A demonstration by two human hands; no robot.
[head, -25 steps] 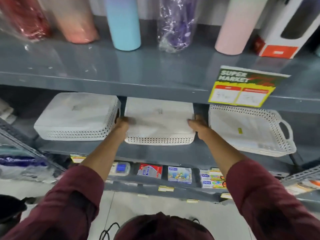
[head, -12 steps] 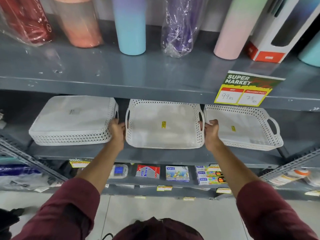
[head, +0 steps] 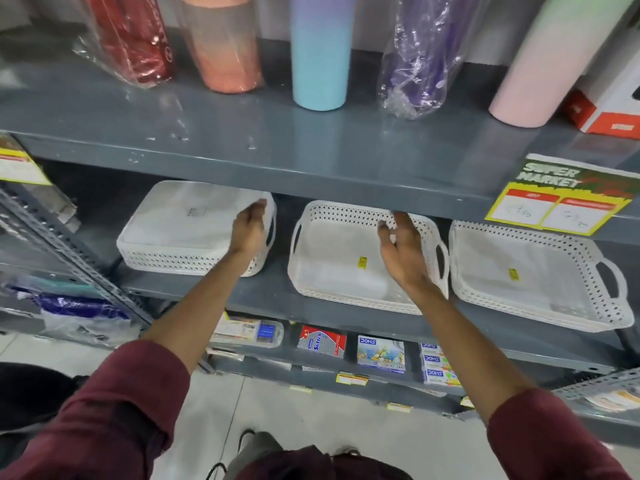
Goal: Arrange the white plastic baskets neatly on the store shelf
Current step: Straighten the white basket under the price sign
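Three white perforated plastic baskets stand in a row on the grey middle shelf (head: 263, 292). The left basket (head: 180, 233) lies upside down, its flat bottom up. The middle basket (head: 336, 268) and the right basket (head: 540, 275) sit upright, each with a yellow sticker inside. My left hand (head: 250, 227) hovers over the right end of the upturned basket with fingers relaxed, holding nothing. My right hand (head: 403, 249) is open above the right half of the middle basket, fingers spread near its far rim.
The upper shelf (head: 277, 147) overhangs the baskets and carries several tall bottles, some in plastic wrap, plus a yellow price sign (head: 561, 195) on its front edge at right. Small boxes line the lower shelf (head: 346, 348). A slotted metal upright (head: 69, 251) slants at left.
Both hands let go of the middle basket's handles and lifted. The left hand moved over the upturned left basket and the right over the middle basket. The view shifted left.
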